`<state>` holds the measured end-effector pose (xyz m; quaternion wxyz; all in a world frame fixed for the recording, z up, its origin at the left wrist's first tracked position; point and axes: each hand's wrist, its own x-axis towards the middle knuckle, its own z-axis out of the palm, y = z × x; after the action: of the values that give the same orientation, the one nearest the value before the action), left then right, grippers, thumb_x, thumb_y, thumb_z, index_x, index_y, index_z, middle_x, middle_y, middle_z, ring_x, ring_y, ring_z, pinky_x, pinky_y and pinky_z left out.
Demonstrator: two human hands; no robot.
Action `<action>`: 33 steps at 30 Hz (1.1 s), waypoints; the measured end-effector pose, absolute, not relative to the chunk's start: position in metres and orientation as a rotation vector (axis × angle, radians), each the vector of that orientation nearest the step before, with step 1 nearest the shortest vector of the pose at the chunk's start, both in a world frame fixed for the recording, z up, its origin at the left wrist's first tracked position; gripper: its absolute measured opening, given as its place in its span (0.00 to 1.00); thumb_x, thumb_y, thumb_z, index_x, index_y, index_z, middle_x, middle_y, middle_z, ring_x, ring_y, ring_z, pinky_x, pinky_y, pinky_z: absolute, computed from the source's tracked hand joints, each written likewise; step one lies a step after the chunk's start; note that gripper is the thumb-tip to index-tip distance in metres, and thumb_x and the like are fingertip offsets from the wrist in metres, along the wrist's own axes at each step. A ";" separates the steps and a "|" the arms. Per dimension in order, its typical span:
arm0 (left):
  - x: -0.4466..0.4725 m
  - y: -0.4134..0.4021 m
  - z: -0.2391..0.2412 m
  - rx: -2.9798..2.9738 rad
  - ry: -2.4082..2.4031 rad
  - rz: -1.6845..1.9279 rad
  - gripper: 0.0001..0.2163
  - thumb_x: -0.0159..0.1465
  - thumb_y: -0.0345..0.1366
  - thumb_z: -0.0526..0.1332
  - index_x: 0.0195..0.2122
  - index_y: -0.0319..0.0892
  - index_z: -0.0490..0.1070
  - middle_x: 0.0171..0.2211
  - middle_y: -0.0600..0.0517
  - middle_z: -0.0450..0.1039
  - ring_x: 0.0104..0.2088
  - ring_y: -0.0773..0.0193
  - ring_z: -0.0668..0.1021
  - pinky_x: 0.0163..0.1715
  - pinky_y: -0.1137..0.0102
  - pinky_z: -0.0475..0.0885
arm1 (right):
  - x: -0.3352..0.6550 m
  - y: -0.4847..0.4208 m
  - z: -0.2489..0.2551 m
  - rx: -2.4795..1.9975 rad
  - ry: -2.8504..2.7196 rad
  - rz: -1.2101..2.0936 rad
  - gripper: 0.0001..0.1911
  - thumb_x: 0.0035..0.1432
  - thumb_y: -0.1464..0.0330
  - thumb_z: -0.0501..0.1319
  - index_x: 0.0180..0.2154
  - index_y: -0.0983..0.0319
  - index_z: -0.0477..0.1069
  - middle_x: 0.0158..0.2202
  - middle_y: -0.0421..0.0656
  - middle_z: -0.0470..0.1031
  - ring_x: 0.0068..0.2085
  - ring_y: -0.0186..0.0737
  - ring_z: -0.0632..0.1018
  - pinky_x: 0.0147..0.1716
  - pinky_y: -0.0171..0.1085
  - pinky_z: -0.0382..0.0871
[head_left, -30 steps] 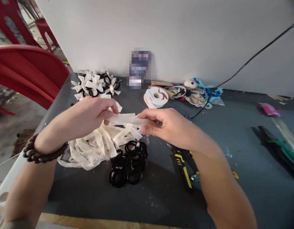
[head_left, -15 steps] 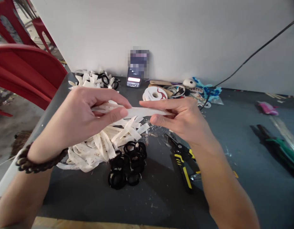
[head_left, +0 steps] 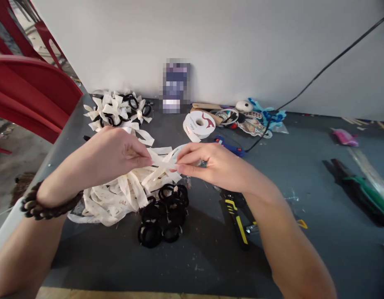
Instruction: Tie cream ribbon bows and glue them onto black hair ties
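Note:
Between my two hands a short stretch of white ribbon (head_left: 163, 163) is held taut. My left hand (head_left: 121, 151), with a dark beaded bracelet at the wrist, pinches one side of it. My right hand (head_left: 207, 162) grips the other side between thumb and fingers. Below and left of the hands lies a loose heap of cut white ribbon strips (head_left: 117, 199), partly hidden by my left arm. Nearer me is a cluster of black hair ties (head_left: 163, 216). A white ribbon spool (head_left: 199, 124) stands just beyond my right hand.
Finished-looking bows on black ties (head_left: 117, 108) sit at the back left. A phone (head_left: 176, 85) leans on the wall. Yellow-black pliers (head_left: 237, 220) lie by my right forearm, green-handled pliers (head_left: 360, 193) farther right. A blue glue gun (head_left: 231, 146) has a black cord.
Both hands have moved lower and closer to the ribbon heap. Their fingers have drawn into tighter pinches on the white ribbon, and the view has shifted slightly.

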<state>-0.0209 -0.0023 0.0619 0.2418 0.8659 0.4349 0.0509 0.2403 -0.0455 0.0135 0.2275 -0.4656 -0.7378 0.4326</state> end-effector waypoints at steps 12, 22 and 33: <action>-0.018 -0.001 0.058 2.407 1.170 0.104 0.10 0.66 0.39 0.62 0.37 0.49 0.85 0.35 0.55 0.85 0.33 0.62 0.82 0.37 0.71 0.70 | 0.247 -0.046 0.009 -1.351 -2.045 1.317 0.06 0.62 0.63 0.70 0.39 0.50 0.88 0.33 0.36 0.86 0.34 0.44 0.83 0.33 0.40 0.73; -0.022 -0.002 0.059 2.451 1.201 -0.019 0.06 0.63 0.39 0.65 0.34 0.49 0.83 0.27 0.58 0.81 0.25 0.68 0.77 0.30 0.73 0.64 | 0.251 -0.043 0.011 -1.337 -1.994 1.396 0.10 0.64 0.63 0.65 0.38 0.59 0.85 0.32 0.41 0.86 0.33 0.39 0.84 0.37 0.37 0.76; -0.016 -0.003 0.045 2.450 1.117 -0.192 0.09 0.64 0.32 0.62 0.34 0.49 0.83 0.33 0.58 0.84 0.32 0.66 0.81 0.34 0.72 0.65 | 0.245 -0.043 0.013 -1.504 -2.231 1.227 0.08 0.64 0.65 0.66 0.36 0.55 0.86 0.35 0.37 0.87 0.35 0.38 0.82 0.35 0.35 0.68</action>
<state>-0.0162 -0.0029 0.0454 0.2193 0.8855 0.4036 -0.0695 0.2446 -0.0433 0.0128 0.0921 -0.5064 -0.7512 0.4132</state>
